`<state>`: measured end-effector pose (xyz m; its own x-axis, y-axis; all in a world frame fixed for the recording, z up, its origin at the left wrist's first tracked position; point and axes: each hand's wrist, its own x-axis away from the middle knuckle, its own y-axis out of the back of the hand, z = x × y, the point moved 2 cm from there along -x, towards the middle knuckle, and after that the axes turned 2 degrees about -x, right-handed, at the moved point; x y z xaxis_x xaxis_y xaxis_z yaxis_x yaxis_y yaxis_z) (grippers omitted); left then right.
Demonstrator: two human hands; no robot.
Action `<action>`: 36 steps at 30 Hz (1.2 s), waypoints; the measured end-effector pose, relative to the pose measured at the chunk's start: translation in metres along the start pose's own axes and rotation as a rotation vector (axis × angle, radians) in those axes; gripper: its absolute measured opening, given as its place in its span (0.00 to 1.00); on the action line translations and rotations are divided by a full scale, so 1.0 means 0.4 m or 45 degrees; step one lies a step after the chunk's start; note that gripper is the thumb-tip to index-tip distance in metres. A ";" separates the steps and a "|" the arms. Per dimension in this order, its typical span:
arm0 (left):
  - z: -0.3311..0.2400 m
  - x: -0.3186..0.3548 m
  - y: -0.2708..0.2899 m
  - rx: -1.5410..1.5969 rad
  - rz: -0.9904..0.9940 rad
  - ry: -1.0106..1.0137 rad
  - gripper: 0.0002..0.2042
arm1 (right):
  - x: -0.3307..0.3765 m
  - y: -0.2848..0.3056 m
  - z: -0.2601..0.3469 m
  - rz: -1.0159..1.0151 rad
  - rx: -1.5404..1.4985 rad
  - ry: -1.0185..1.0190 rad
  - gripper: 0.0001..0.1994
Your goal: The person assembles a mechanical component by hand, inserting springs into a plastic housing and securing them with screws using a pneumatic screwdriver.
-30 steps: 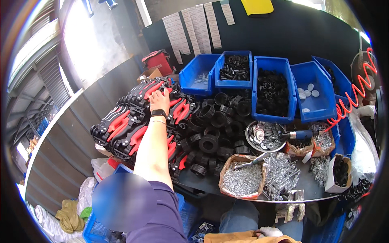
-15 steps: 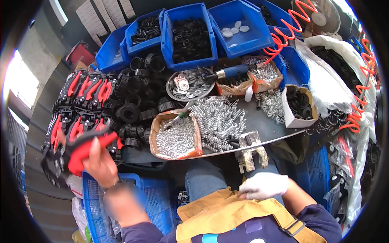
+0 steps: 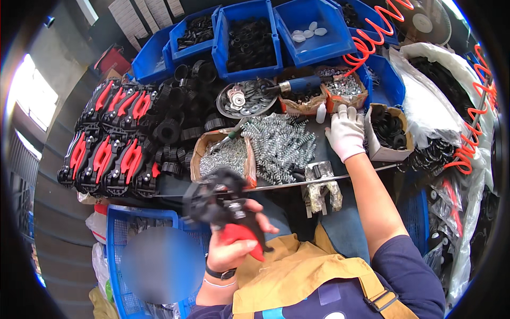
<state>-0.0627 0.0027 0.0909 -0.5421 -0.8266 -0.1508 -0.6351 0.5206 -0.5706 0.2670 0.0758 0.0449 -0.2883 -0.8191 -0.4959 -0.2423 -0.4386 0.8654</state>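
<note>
My left hand (image 3: 234, 245) is closed round the red grip of a black-and-red plastic hand tool (image 3: 245, 234), held above my lap in front of the table edge. The tool's black head (image 3: 210, 199) is smeared by motion. My right hand (image 3: 345, 133), in a white glove, reaches over the table with its fingers stretched out. It covers most of the pile of short springs, between the small white bottle (image 3: 321, 113) and the white box of black rings (image 3: 390, 127). Nothing shows in its grasp. Several similar black-and-red tools (image 3: 106, 159) lie in rows at the left.
Long springs (image 3: 279, 146) are heaped beside a carton of small metal pins (image 3: 226, 159). A metal fixture (image 3: 321, 183) sits at the table's front edge. Behind are a dish of washers (image 3: 247, 100), a blue power driver (image 3: 303, 84) and blue bins (image 3: 247, 66). Red coiled hoses (image 3: 372, 40) hang right.
My left hand has brought the black-and-red tool from the left rows rightward and toward my body. My gloved right hand has gone from my lap up to the short springs.
</note>
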 end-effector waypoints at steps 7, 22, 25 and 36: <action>0.141 -0.047 -0.062 0.281 0.105 0.387 0.40 | -0.021 -0.041 0.006 -0.007 0.092 -0.039 0.14; 0.199 -0.116 -0.080 0.103 -0.229 0.404 0.29 | 0.233 0.299 0.060 0.707 -2.190 -0.570 0.13; 0.236 -0.121 -0.109 0.072 -0.102 0.382 0.34 | 0.242 0.317 0.061 0.070 -1.274 0.131 0.10; 0.245 -0.117 -0.095 0.140 -0.249 0.331 0.19 | 0.032 0.067 -0.035 -0.004 -0.719 -0.061 0.09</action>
<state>0.0409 0.0006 0.0405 -0.5471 -0.8190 0.1726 -0.6853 0.3199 -0.6542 0.2696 0.0482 0.0628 -0.3334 -0.8055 -0.4900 0.2859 -0.5816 0.7616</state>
